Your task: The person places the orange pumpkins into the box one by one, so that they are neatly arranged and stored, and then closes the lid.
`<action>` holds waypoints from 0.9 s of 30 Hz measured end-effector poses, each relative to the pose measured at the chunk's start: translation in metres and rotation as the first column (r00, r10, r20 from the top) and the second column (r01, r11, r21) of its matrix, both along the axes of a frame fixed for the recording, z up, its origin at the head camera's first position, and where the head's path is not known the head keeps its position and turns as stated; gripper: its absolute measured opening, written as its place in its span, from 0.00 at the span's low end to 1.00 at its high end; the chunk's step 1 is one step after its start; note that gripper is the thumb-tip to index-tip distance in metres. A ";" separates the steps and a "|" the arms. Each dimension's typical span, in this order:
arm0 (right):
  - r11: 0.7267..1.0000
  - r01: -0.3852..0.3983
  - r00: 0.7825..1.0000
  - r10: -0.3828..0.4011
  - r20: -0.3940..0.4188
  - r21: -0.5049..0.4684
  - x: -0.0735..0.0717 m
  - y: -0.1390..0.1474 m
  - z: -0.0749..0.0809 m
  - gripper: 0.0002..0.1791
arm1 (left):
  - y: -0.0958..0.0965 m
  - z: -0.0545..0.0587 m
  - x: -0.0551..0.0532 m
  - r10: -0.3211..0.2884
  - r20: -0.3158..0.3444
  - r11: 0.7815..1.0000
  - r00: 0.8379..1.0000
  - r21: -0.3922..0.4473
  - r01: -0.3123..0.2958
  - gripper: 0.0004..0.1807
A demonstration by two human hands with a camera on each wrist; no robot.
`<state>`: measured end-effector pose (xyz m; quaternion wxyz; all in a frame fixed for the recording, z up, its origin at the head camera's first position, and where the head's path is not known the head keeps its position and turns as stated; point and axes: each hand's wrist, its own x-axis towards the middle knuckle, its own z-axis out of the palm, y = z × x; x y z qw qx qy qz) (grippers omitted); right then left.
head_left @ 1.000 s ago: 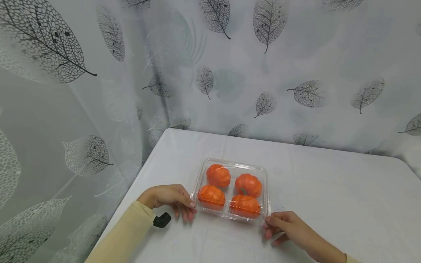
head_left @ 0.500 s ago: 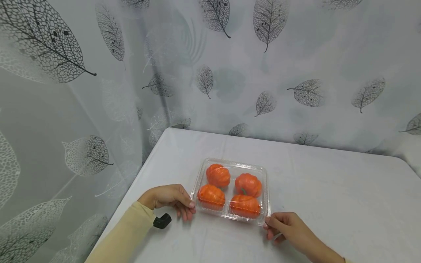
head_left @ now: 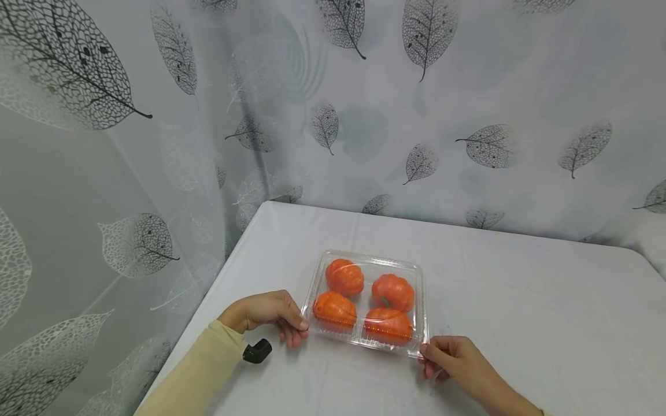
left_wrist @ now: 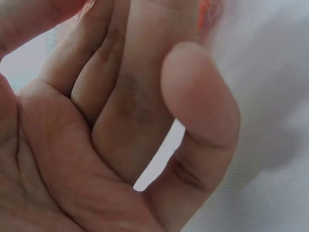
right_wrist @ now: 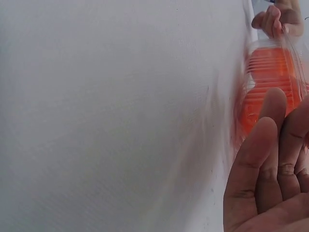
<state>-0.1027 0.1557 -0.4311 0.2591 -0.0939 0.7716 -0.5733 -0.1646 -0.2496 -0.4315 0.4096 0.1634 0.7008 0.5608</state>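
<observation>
A clear plastic clamshell box (head_left: pixel 360 331) lies lid down on the white table in the head view. Inside it sit several orange toy pumpkins (head_left: pixel 392 293), some showing green stems. My left hand (head_left: pixel 267 312) pinches the box's near left corner between thumb and fingers. At the near right corner, my right hand (head_left: pixel 455 361) pinches the rim the same way. The left wrist view is filled by curled left-hand fingers (left_wrist: pixel 198 96), which hide the box's corner. In the right wrist view, right-hand fingers (right_wrist: pixel 256 164) stand in front of the box's ribbed side (right_wrist: pixel 268 72).
A white cloth covers the table (head_left: pixel 520 300), which stretches away to the right. Behind and to the left hangs a leaf-patterned curtain (head_left: pixel 364 127). A small black device (head_left: pixel 257 351) juts from beneath the left sleeve's cuff.
The lower fingers of my right hand have drawn in under the thumb at the box's corner. The left hand and the box have hardly moved.
</observation>
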 end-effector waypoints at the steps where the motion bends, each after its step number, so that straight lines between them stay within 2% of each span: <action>1: 1.000 0.003 1.000 -0.004 0.002 0.005 0.000 0.000 -0.001 0.19 | 0.000 0.000 0.000 0.000 -0.007 1.000 1.000 -0.004 0.000 0.17; 13: 0.998 0.062 0.996 -0.063 0.062 0.029 0.001 -0.004 -0.002 0.20 | -0.001 -0.002 0.000 0.013 0.014 1.000 1.000 -0.014 -0.013 0.18; 21: 0.997 0.073 0.993 -0.070 0.098 -0.026 -0.004 0.000 -0.008 0.19 | 0.001 0.002 -0.001 0.036 0.005 0.998 0.999 -0.050 -0.036 0.18; 27: 0.998 0.043 0.993 -0.037 0.113 -0.049 -0.006 0.004 -0.009 0.21 | -0.003 0.010 -0.001 -0.003 -0.085 0.991 0.996 -0.136 -0.008 0.15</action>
